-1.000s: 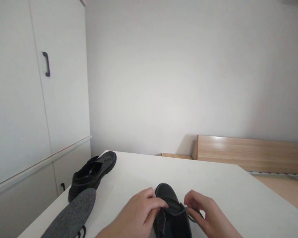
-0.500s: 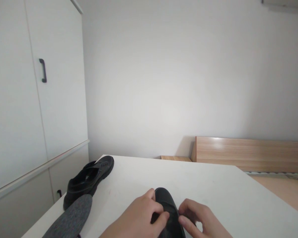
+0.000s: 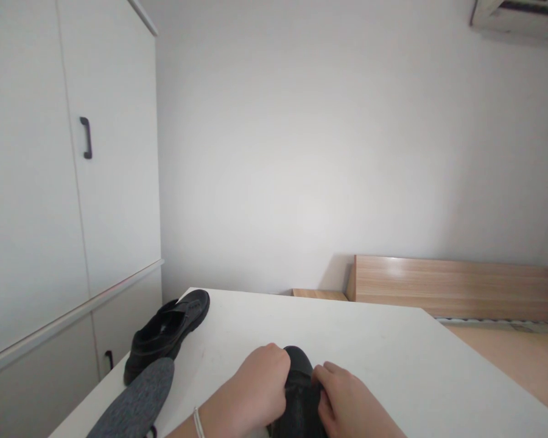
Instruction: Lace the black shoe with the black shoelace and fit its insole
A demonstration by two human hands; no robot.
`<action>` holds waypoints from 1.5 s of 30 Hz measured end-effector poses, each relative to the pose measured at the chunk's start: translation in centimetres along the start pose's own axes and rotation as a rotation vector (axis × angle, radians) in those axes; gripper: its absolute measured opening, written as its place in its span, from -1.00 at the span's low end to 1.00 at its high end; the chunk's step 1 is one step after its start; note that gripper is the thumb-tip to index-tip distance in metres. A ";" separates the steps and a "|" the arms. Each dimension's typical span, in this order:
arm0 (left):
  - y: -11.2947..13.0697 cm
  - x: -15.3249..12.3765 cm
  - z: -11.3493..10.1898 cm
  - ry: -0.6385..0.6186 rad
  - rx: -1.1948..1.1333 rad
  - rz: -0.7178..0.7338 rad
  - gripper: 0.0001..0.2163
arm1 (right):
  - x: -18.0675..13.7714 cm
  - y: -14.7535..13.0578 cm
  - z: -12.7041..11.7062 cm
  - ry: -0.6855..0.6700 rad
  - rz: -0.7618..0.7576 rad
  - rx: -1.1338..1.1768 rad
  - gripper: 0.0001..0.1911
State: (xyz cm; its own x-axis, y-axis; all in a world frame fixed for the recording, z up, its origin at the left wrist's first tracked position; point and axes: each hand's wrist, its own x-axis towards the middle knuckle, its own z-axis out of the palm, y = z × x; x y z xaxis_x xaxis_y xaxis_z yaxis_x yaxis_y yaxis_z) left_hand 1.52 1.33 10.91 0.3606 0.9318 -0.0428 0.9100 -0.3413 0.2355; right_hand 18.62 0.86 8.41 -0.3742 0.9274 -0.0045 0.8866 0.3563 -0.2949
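Right grip [image 3: 349, 398] grasped the near shoe [image 3: 300, 413], left grip [image 3: 260, 386] curled against it, hold hidden, far shoe [image 3: 153, 348] and grey insole [image 3: 137, 398] lay leftward on the worktop [image 3: 369, 334]

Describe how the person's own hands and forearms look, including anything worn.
The left hand and right hand are both bare, without gloves. A thin, pale band circles the left wrist; none shows on the right. No sleeve is visible on either forearm, and no markings can be made out.
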 end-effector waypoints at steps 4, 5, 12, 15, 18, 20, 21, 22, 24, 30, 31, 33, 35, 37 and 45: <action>0.2 0.7 0.4 -0.005 0.018 -0.023 -0.79 | 0.2 -0.8 0.3 0.009 0.032 -0.086 -0.62; 0.2 0.8 0.5 0.003 0.016 -0.023 -0.79 | 0.1 -0.9 0.4 0.019 0.037 -0.093 -0.61; -0.3 -0.1 0.8 0.170 -0.081 0.011 -0.81 | -0.1 -0.7 0.8 0.267 -0.052 -0.041 -0.72; -0.2 -0.5 0.0 0.261 -0.307 0.077 -0.88 | 0.1 -1.1 0.4 0.420 -0.172 0.361 -0.83; -0.1 -0.6 -0.9 0.310 -0.800 0.159 -0.95 | 0.2 -1.6 -0.4 0.394 -0.178 0.853 -0.88; -0.1 -0.6 -1.3 0.293 -1.067 0.178 -0.77 | 0.2 -1.8 -0.9 0.337 -0.183 1.052 -0.76; -0.2 -0.6 -1.3 0.273 -1.155 0.176 -0.70 | 0.1 -1.8 -1.2 0.306 -0.190 1.107 -0.72; -0.3 -0.6 -1.4 0.248 -1.216 0.175 -0.64 | 0.0 -1.7 -1.4 0.278 -0.194 1.143 -0.71; -0.5 -0.3 -1.4 0.204 -1.267 0.180 -0.59 | -0.2 -1.5 -1.8 0.240 -0.186 1.190 -0.71; -2.1 2.3 0.3 0.179 -0.884 0.212 -0.74 | -0.6 -1.1 -2.9 0.269 -0.169 1.198 -0.65; -2.5 2.9 0.9 0.160 -0.791 0.196 -0.74 | -0.7 -1.1 -3.1 0.289 -0.175 1.174 -0.64; -3.3 3.9 2.1 0.118 -0.667 0.172 -0.79 | -0.9 -1.4 -3.6 0.333 -0.196 1.119 -0.66; -3.9 4.5 3.0 0.082 -0.577 0.170 -0.88 | -1.3 -1.7 -4.3 0.386 -0.234 1.076 -0.71; -4.3 4.9 3.3 0.054 -0.496 0.183 -0.92 | -1.7 -2.2 -5.2 0.454 -0.295 1.047 -0.76; -4.2 5.6 1.7 -0.083 -0.381 0.239 -0.94 | -4.0 -4.8 -10.9 0.773 -0.562 0.859 -0.93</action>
State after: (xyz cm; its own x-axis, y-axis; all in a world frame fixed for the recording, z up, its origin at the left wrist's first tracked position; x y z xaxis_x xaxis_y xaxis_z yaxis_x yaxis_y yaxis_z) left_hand 0.13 7.79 8.00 0.5808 0.8139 -0.0182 0.6645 -0.4610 0.5882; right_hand 18.80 -3.34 20.23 -0.1278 0.6026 0.7878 0.0922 0.7981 -0.5955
